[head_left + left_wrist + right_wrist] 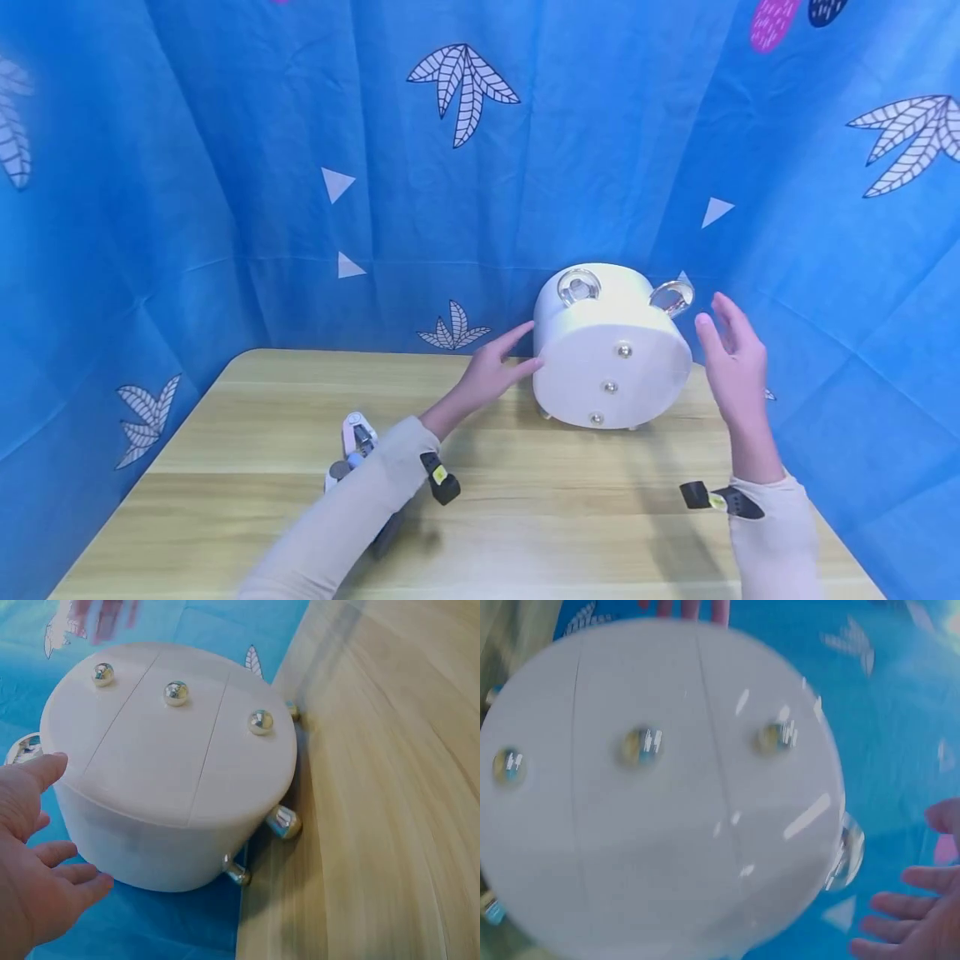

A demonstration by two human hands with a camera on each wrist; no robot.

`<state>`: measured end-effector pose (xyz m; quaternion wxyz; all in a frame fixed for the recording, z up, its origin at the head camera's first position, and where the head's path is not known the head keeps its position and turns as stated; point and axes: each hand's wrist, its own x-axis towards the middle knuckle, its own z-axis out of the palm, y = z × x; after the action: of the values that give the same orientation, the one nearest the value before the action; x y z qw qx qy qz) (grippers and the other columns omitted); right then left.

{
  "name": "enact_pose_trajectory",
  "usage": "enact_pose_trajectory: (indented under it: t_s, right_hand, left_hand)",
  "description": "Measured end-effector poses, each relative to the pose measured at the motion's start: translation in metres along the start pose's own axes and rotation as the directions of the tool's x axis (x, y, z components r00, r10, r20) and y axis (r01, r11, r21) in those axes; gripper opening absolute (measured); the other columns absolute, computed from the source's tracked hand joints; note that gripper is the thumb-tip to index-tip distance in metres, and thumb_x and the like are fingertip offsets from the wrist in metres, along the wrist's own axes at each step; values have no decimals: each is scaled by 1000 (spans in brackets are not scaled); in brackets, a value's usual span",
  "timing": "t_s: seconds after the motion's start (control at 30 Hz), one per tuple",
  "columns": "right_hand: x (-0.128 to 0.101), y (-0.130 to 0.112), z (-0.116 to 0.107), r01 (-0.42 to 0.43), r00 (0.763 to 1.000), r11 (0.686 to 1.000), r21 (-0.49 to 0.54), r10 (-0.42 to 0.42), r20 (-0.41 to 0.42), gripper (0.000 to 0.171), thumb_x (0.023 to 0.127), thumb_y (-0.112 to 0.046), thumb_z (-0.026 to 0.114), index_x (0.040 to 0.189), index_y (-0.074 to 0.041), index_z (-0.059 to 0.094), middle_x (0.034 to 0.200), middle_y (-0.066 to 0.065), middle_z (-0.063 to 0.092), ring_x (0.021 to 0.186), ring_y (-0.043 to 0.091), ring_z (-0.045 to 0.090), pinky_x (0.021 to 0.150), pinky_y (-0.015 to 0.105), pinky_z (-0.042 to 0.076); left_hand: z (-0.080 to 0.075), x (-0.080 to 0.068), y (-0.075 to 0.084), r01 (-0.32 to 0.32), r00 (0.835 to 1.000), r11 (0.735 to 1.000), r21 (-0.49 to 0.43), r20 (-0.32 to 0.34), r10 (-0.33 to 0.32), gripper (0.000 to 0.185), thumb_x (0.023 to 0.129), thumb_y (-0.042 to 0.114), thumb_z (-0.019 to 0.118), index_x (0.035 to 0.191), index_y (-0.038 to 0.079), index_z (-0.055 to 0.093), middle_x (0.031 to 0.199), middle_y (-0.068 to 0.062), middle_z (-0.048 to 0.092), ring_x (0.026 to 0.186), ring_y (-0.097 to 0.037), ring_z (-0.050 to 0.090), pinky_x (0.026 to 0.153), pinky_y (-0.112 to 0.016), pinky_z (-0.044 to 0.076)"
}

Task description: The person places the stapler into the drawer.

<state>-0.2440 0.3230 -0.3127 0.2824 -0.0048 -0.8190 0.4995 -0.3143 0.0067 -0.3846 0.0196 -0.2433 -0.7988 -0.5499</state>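
Note:
A white rounded drawer box (577, 375) stands at the back of the table on small gold feet (285, 822). Its front has three round gold knobs (176, 694), and two shiny ear-shaped loops (578, 286) rise from the top. My left hand (489, 372) is at the box's left side, thumb and fingers spread; whether it touches the box I cannot tell. To the right of the box my right hand (737, 367) is raised, apart from it, with nothing held. The right wrist view shows its loosely extended fingers (904, 906) beside one loop.
Small white and grey items (358, 437) lie on the wooden table (247, 425), partly hidden by my left sleeve (360, 500). A blue patterned curtain (450, 208) hangs close behind the box and along both sides.

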Motion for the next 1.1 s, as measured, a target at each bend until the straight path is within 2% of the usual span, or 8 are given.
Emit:
enact_pose_trajectory:
  t_s: [0.1,0.2,0.27,0.37,0.43,0.5,0.77,1.1]
  right_hand:
    - [8,21,-12,-126,987,992,-9,126,99,66,105,-45,49,161,-14,30,165,18,32,153,35,32,123,51,33]
    - [12,36,-19,-201,948,979,-23,200,248,73,106,-50,45,162,-9,23,167,23,23,152,42,28,119,61,34]
    - [13,45,-21,-218,924,976,-23,213,318,73,106,-50,45,161,-8,24,166,23,25,145,31,44,114,51,45]
    - [12,54,-23,-227,903,973,41,195,382,69,106,-45,49,159,-5,31,152,5,52,121,6,62,98,29,57]
    - [12,57,-23,-229,901,967,109,169,399,64,105,-40,54,156,-6,38,133,-13,63,104,-8,62,86,16,58]
    - [12,58,-22,-237,902,955,178,148,406,59,104,-36,57,154,-7,43,115,-28,63,99,-9,64,82,14,57]
    - [8,50,-15,-222,914,963,156,149,378,60,102,-38,61,150,-5,48,109,-33,63,97,-9,65,80,17,59]
    - [0,37,6,-203,915,971,124,143,378,62,101,-40,62,148,-1,49,114,-32,64,101,-11,64,82,21,61]
  left_hand:
    - [6,7,0,-2,1000,999,-54,9,2,67,96,37,72,155,23,43,164,-2,38,151,-25,37,119,-46,40]
    - [9,13,0,-3,1000,996,-84,5,3,65,96,34,72,154,21,46,162,-4,40,148,-30,41,117,-46,42]
    - [11,15,1,-4,1000,995,-97,2,4,62,96,31,72,152,20,48,161,-4,43,146,-30,44,116,-45,44]
    - [14,16,3,-8,1000,994,-105,-11,6,55,97,27,72,148,20,53,156,-4,50,142,-28,50,113,-41,47]
    - [16,17,4,-16,1000,993,-115,-23,14,52,97,24,71,146,19,56,152,-4,54,139,-26,53,110,-38,49]
    - [16,17,5,-22,999,993,-118,-32,19,50,97,22,71,145,19,58,150,-5,56,137,-24,56,108,-34,51]
    - [7,16,0,-34,999,986,-162,-28,30,46,96,19,72,140,15,61,144,-6,62,127,-22,64,100,-29,55]
    - [-23,1,-4,-2,999,981,-195,-43,-7,44,92,15,77,134,13,67,137,-9,67,122,-25,68,90,-30,60]
